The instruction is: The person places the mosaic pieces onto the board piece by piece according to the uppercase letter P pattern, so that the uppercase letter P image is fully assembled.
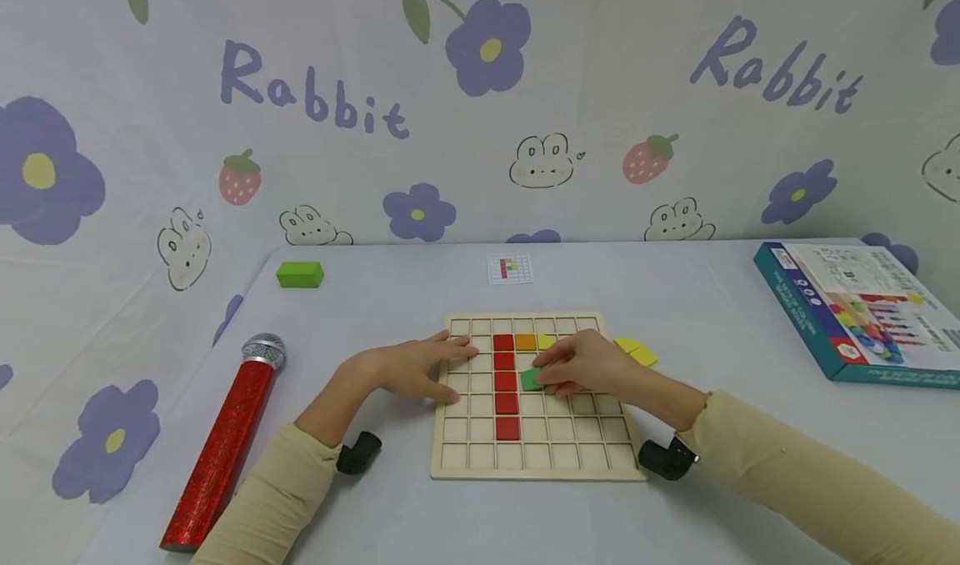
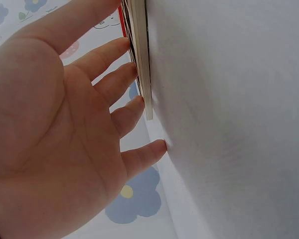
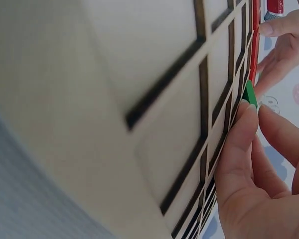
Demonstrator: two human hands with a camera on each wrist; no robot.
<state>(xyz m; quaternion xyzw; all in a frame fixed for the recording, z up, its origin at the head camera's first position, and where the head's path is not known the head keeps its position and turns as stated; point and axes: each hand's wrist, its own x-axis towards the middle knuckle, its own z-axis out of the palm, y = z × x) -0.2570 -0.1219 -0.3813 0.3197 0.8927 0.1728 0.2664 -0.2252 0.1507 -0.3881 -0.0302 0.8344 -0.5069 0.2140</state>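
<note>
A wooden grid board (image 1: 540, 458) lies on the table, with a column of several red tiles (image 1: 506, 403) set in its cells. To the right of the top red tile are an orange tile (image 1: 526, 342) and a yellow tile (image 1: 546, 342), the latter partly behind the fingers. Between thumb and fingertips my right hand (image 1: 581, 363) pinches a green tile (image 1: 531, 379), tilted just over the board beside the red column; the right wrist view shows this green tile (image 3: 250, 93) edge-on. My left hand (image 1: 416, 368) has its fingers spread, fingertips touching the board's left edge.
Loose yellow tiles (image 1: 643, 355) lie right of the board. Behind it is a small pattern card (image 1: 510, 268). A green block (image 1: 300, 275) stands back left, a red microphone (image 1: 225, 452) lies at left, and a flat box (image 1: 862, 315) at right.
</note>
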